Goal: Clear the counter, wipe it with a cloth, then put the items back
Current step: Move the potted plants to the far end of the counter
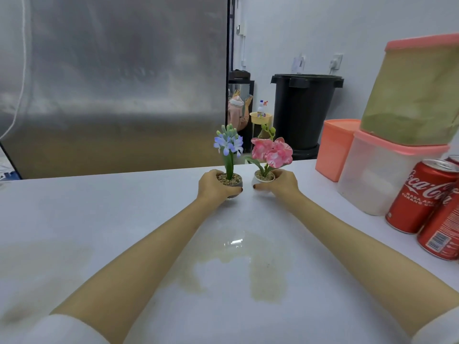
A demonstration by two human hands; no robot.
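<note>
As both grips [213, 187] [284, 182] hold – 2 pots [236, 185] [258, 182] upright.

Left pot [231, 181] beside right pot [263, 179], seemingly apart; cans [419, 194] farther right.

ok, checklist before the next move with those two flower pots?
1. Left hand grips blue-flower pot: ok.
2. Right hand grips pink-flower pot: ok.
3. Both pots upright: ok.
4. Pots apart from each other: ok.
5. Pots seated on counter or lifted: cannot tell.
6. Counter cleared for wiping: not ok; Coca-Cola cans and plastic containers stand at right.
</note>
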